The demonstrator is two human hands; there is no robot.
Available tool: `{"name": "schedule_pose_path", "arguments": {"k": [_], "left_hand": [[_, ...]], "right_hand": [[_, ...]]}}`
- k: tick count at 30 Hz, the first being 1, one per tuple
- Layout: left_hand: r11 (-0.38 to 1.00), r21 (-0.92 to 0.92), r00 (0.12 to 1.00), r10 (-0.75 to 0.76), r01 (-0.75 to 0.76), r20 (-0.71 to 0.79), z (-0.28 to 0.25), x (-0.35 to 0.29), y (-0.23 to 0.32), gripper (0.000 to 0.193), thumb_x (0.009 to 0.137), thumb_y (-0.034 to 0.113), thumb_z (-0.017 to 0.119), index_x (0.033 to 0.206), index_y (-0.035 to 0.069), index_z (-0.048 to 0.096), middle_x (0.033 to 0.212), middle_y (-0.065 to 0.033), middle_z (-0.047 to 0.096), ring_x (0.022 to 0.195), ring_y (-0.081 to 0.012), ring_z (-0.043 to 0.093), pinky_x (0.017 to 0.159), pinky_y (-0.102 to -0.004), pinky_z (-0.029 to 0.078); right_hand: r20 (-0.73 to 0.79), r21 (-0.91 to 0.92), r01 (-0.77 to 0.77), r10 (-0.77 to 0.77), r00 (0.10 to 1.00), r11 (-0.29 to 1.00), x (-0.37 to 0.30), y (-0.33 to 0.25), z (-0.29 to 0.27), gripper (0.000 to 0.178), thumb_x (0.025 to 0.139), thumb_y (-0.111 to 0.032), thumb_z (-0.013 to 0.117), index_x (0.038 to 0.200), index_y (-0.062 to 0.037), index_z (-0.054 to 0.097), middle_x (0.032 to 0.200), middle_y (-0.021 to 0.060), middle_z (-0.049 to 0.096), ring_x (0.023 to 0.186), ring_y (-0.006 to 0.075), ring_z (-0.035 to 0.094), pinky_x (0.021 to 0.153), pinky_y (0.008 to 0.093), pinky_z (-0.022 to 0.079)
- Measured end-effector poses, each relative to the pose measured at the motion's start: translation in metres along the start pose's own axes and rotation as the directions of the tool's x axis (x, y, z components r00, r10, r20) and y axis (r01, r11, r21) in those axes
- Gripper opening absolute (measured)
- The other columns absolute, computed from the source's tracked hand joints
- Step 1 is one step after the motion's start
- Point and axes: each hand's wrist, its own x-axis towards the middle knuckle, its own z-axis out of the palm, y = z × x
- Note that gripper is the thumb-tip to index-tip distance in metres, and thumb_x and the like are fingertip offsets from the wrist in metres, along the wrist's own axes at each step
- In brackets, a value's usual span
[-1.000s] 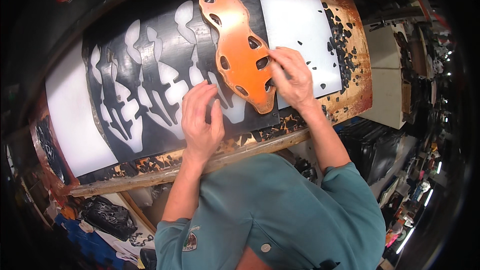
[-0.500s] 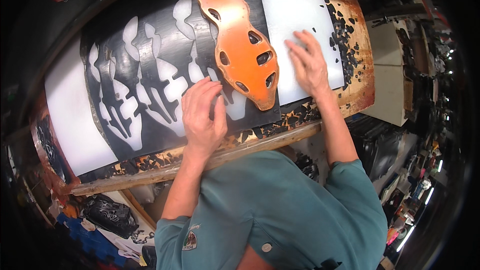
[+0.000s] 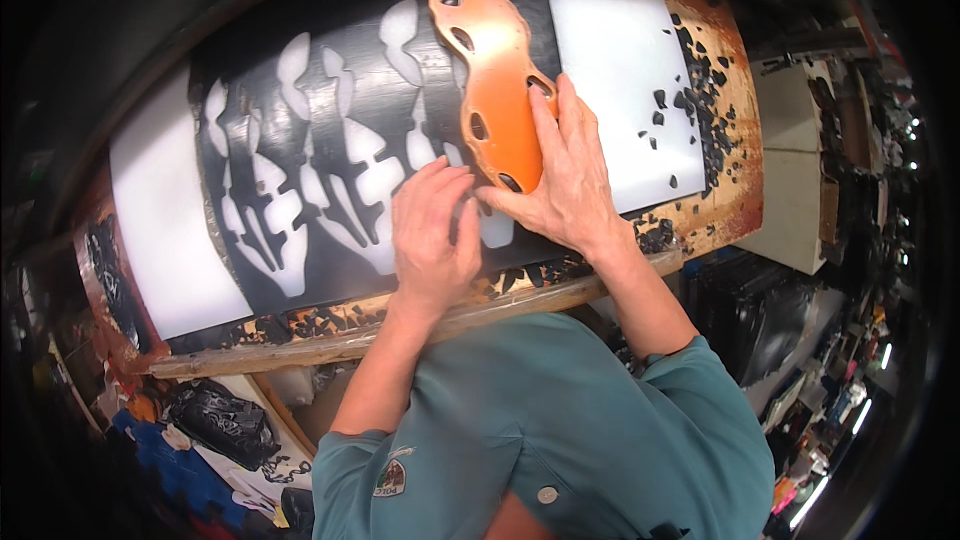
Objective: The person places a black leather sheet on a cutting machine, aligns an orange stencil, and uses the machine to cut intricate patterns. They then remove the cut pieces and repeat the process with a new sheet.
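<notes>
Head view: orange plate (image 3: pixel 505 90), one, over black sheet (image 3: pixel 350 30), one. Right hand (image 3: pixel 568 185) spread along plate's right edge; firmness of grip cannot be told. Left hand (image 3: pixel 432 235) loosely curled, nothing held, near plate's lower end. Advisable: plate kept level, rim supported evenly. White panels, two visible: left (image 3: pixel 175 210) and right (image 3: pixel 625 70) of the hands. Black scraps (image 3: pixel 714 130), right of right hand: uncountable.

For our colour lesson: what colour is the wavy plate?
The wavy plate is orange, best in the head view.
</notes>
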Motion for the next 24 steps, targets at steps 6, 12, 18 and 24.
{"name": "schedule_pose_path", "arguments": {"k": [6, 12, 18, 24], "left_hand": [[0.997, 0.072, 0.908, -0.054, 0.026, 0.415, -0.032, -0.007, 0.014, 0.089, 0.08, 0.018, 0.089, 0.157, 0.002, 0.047, 0.168, -0.0258, 0.037, 0.157, -0.0514, 0.03, 0.126, -0.0598, 0.03], [0.919, 0.279, 0.811, 0.07, -0.279, 0.581, -0.042, -0.02, 0.009, 0.095, 0.063, 0.012, 0.088, 0.151, 0.002, 0.054, 0.167, -0.0249, 0.04, 0.157, -0.0489, 0.033, 0.127, -0.0625, 0.028], [0.952, 0.22, 0.809, 0.046, -0.214, 0.585, -0.039, -0.045, 0.047, 0.069, 0.081, 0.008, 0.071, 0.146, -0.007, 0.056, 0.155, -0.0305, 0.051, 0.15, -0.0504, 0.043, 0.125, -0.0633, 0.032], [0.972, 0.053, 0.655, 0.113, -0.228, 0.747, -0.041, -0.069, 0.094, 0.055, 0.093, 0.011, 0.057, 0.141, -0.017, 0.056, 0.136, -0.0339, 0.063, 0.131, -0.0481, 0.059, 0.116, -0.061, 0.041]], "right_hand": [[-0.004, -0.007, -0.052, 0.052, 0.999, 0.999, 0.01, -0.002, 0.012, 0.101, 0.067, -0.037, 0.087, 0.151, 0.007, 0.052, 0.156, 0.038, 0.037, 0.136, 0.0523, 0.045, 0.111, 0.0584, 0.044], [0.109, 0.357, -0.209, 0.182, 0.977, 0.91, 0.017, 0.006, -0.024, 0.1, 0.064, -0.032, 0.091, 0.151, 0.0043, 0.056, 0.156, 0.0284, 0.044, 0.143, 0.0404, 0.047, 0.117, 0.0488, 0.044], [0.259, 0.862, -0.352, 0.28, 0.925, 0.365, 0.013, 0.003, -0.067, 0.093, 0.079, -0.015, 0.085, 0.157, 0.0137, 0.043, 0.146, 0.0205, 0.06, 0.132, 0.0247, 0.06, 0.115, 0.0368, 0.045], [0.287, 0.842, -0.39, 0.302, 0.909, 0.373, 0.007, -0.019, -0.074, 0.092, 0.081, -0.015, 0.084, 0.157, 0.0139, 0.042, 0.145, 0.0185, 0.061, 0.129, 0.0218, 0.06, 0.113, 0.034, 0.046]]}}
